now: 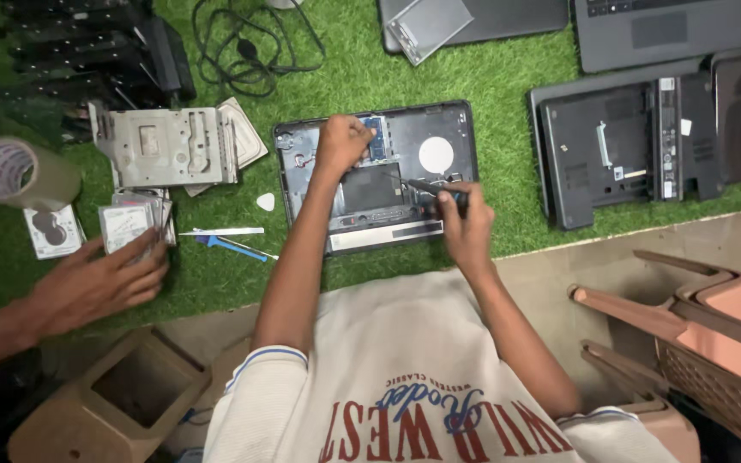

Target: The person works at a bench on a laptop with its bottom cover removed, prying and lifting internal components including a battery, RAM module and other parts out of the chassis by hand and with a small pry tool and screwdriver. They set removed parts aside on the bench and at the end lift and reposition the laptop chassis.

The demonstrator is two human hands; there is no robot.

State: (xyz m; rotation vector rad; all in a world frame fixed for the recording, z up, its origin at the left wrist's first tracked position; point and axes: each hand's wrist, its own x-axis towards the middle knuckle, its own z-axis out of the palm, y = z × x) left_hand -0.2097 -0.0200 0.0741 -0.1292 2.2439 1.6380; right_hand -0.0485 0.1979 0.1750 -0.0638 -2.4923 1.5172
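Green artificial turf carries an opened laptop (376, 176); left hand (342, 141) fisted inside it, right hand (465, 225) pinching a dark screwdriver (433, 188).

Green turf mat (508, 86) carries opened laptops (376, 176), drives (130, 225), cables (246, 47).

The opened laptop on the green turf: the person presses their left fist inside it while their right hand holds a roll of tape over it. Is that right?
Not quite. In the head view the right hand holds a dark screwdriver, not a roll of tape, over the opened laptop. The left hand does rest as a fist inside it, and the laptop does lie on the green turf.
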